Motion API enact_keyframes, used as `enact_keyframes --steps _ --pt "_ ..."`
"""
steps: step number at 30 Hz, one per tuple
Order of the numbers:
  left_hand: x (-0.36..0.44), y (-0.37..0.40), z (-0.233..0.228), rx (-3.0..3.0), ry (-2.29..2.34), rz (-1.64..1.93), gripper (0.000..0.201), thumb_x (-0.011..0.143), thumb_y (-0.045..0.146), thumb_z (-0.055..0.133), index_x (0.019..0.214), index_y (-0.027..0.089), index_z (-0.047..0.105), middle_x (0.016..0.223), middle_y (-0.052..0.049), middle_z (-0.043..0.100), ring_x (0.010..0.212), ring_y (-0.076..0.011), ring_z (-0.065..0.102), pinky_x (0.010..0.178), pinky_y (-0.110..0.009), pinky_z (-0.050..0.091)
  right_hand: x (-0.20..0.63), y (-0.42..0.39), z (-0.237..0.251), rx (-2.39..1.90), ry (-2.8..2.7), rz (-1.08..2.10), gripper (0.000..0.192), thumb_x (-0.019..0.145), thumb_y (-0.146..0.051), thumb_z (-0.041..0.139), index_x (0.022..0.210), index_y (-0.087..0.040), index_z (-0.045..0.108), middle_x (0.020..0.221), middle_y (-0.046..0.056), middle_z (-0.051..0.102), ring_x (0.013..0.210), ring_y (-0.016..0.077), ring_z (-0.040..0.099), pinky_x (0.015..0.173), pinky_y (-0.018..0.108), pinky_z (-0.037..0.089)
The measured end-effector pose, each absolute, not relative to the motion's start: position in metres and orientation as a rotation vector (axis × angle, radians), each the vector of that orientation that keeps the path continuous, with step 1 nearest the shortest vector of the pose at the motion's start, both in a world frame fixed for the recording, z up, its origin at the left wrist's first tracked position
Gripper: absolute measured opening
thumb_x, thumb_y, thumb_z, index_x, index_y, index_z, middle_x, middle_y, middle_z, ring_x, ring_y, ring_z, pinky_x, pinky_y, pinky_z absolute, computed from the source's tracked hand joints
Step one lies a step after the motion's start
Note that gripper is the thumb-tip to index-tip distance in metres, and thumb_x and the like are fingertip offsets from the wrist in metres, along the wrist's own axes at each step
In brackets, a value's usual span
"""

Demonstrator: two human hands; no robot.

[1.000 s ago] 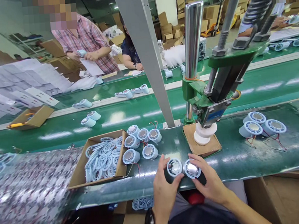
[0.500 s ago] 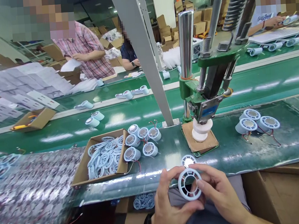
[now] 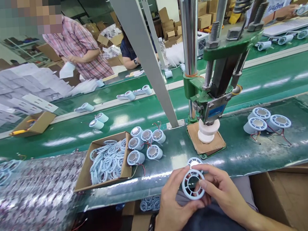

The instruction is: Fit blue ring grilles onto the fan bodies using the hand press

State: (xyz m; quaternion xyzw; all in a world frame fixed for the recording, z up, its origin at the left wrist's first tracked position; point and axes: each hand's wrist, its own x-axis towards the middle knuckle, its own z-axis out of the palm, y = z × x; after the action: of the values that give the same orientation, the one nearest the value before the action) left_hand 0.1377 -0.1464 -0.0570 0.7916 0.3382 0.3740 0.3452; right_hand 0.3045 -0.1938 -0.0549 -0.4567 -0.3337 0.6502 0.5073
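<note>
Ring held flat-on between two hands, motor housing just beyond at twelve o'clock

Foil-bright clutter, blurred, fills the far left. Beside it sits an open cardboard box [image 3: 84, 176] heaped with thin pale-blue plastic rings [image 3: 107, 164]. At the box's two o'clock stands a cluster of short round housings [image 3: 145, 144], pale blue with shiny metal discs on top and fine red wires trailing off.

Then the hands. The left hand [image 3: 173, 205] comes up from six o'clock, thumb and fingers curled round the ring's left rim. The ring [image 3: 192, 184] is a spoked plastic grille, matte, pale blue-white, with an open centre and thin ribs; it is held up off the bench with its flat face toward the camera, so its axis runs toward the viewer, not down. The right hand [image 3: 223, 195] closes on it from four o'clock, thumb laid on the lower right rim. Both hands pinch the same ring; neither is spread free.

Directly past the ring, at its twelve o'clock and very near, one housing [image 3: 194, 161] rests on the glossy green bench [image 3: 251, 154], mostly hidden behind the ring. Both hands are about equally near it.

Further on at one o'clock, a white plastic cup [image 3: 208, 131] sits on a cardboard pad [image 3: 206, 145] under a green hand press [image 3: 214, 76] with a polished steel column. At far right lie three more housings [image 3: 265, 120] with wires.
</note>
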Motion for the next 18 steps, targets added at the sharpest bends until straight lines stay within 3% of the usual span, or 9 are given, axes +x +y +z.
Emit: enact_keyframes --steps 4,7,9,11,18 --pt "0.135 -0.139 -0.068 1.996 0.935 0.928 0.059 0.081 0.061 0.073 0.127 0.026 0.065 0.117 -0.009 0.074 0.106 -0.0278 0.071 0.089 -0.037 0.061 0.316 -0.191 -0.073 -1.239 -1.094 1.344 0.048 0.096 -0.051 0.051 0.127 -0.015 0.062 0.068 0.002 0.065 0.054 0.0118 0.057 0.055 0.024 0.051" --pt "0.131 -0.130 -0.087 1.917 1.108 0.928 0.058 0.080 0.058 0.075 0.124 0.020 0.067 0.117 -0.013 0.073 0.104 -0.0301 0.071 0.091 -0.042 0.059 0.331 -0.184 -0.098 -1.419 -1.382 0.753 0.043 0.097 -0.037 0.049 0.135 -0.017 0.057 0.104 0.012 0.071 0.087 0.0213 0.068 0.077 0.035 0.059" --pt "0.130 -0.124 -0.098 1.839 1.185 0.932 0.061 0.079 0.061 0.074 0.123 0.018 0.067 0.118 -0.014 0.071 0.102 -0.0305 0.071 0.091 -0.044 0.058 0.337 -0.179 -0.114 -1.488 -1.508 0.440 0.051 0.092 -0.032 0.058 0.141 -0.018 0.051 0.127 0.017 0.064 0.111 0.0278 0.065 0.091 0.043 0.058" --pt "0.134 -0.121 -0.105 1.812 1.163 0.925 0.066 0.076 0.065 0.074 0.122 0.018 0.067 0.118 -0.014 0.070 0.104 -0.0315 0.070 0.092 -0.046 0.057 0.338 -0.176 -0.126 -1.498 -1.630 0.297 0.058 0.089 -0.030 0.064 0.143 -0.019 0.046 0.134 0.018 0.059 0.121 0.0306 0.060 0.097 0.047 0.056" --pt "0.156 -0.126 -0.107 1.891 1.071 0.860 0.067 0.081 0.070 0.065 0.122 0.017 0.065 0.119 -0.016 0.068 0.111 -0.0332 0.066 0.096 -0.049 0.054 0.321 -0.173 -0.143 -1.380 -1.776 0.229 0.070 0.087 -0.031 0.066 0.149 -0.019 0.037 0.130 0.017 0.062 0.117 0.0305 0.063 0.094 0.047 0.058"
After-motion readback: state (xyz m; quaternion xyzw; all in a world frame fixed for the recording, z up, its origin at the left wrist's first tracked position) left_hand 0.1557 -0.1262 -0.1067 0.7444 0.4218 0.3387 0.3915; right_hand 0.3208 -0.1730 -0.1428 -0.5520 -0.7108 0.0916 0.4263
